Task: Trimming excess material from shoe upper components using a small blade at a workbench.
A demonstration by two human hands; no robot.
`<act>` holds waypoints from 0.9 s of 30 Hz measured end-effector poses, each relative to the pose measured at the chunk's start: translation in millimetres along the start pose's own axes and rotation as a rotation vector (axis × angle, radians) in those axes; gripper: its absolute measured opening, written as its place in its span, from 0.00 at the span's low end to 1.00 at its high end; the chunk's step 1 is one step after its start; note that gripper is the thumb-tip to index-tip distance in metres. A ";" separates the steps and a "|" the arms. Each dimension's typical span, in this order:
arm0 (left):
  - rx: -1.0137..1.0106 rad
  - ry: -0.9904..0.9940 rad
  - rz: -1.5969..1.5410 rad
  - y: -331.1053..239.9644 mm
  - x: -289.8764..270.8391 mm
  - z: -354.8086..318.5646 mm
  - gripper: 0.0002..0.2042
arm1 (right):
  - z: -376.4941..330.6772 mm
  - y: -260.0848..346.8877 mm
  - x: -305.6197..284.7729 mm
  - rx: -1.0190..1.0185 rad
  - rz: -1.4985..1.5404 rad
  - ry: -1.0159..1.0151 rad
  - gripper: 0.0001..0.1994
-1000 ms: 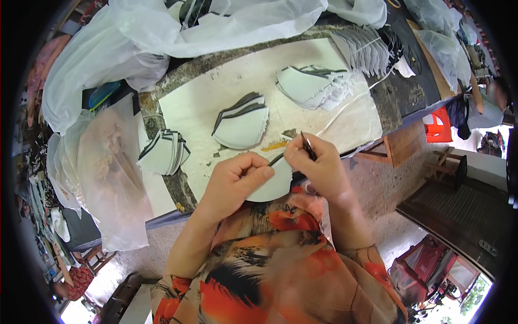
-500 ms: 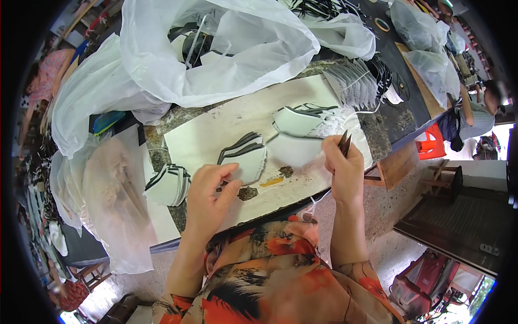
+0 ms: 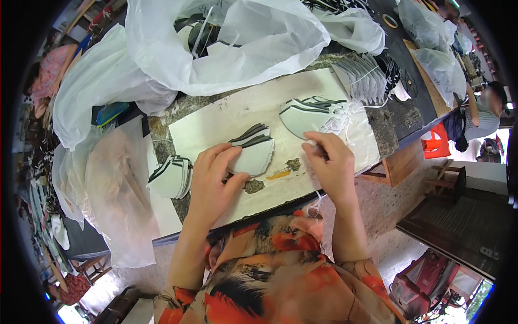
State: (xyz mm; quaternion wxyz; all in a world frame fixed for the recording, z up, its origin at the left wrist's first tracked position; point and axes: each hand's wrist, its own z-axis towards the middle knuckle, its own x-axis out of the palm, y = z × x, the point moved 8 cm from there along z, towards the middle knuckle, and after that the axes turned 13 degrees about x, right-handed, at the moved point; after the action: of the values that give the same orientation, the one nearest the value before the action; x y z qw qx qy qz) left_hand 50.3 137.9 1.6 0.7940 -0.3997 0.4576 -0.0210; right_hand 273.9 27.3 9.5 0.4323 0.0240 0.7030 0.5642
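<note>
My left hand (image 3: 214, 175) grips the left end of a small stack of pale curved fabric pieces (image 3: 253, 156) with dark edging, its thumb on the lower edge and its fingertips on top. My right hand (image 3: 332, 164) is curled, thumb against fingers, just below a fanned pile of similar pieces (image 3: 305, 117). Something dark shows inside its curl, where the thread snips were; their blades are hidden now. White threads (image 3: 345, 116) trail from the right end of that pile. Another stack of pale pieces (image 3: 171, 178) lies left of my left hand.
The pieces lie on a stained white board (image 3: 216, 121) on a dark table. Large translucent plastic bags (image 3: 232, 65) fill the back and left. A grey fanned bundle (image 3: 361, 78) stands behind the right pile. A tape roll (image 3: 389, 20) and a red stool (image 3: 436, 141) are at the right.
My left hand has closed onto the middle stack. My right hand has dropped left and down, and the snips' blades have gone from sight. A blurred pale piece beside it is gone.
</note>
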 end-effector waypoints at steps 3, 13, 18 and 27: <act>-0.011 -0.011 -0.022 -1.7 0.2 2.6 0.23 | -2.6 4.3 14.2 0.039 0.074 0.105 0.13; 0.006 -0.073 -0.088 2.7 5.0 -3.0 0.22 | -16.3 22.3 51.4 -0.027 0.074 0.171 0.19; 0.069 -0.087 -0.046 -0.1 6.6 -4.2 0.24 | -26.7 40.7 45.7 -0.251 -0.245 0.013 0.20; 0.027 -0.052 -0.016 -2.2 7.4 -1.6 0.26 | -18.6 12.3 54.1 0.216 0.329 0.214 0.05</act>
State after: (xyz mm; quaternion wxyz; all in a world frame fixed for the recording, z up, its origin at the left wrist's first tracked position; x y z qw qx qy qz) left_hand 54.1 132.5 -2.6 0.8108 -0.3929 0.4332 -0.0234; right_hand 222.7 45.6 -12.1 0.2524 0.1244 0.7879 0.5478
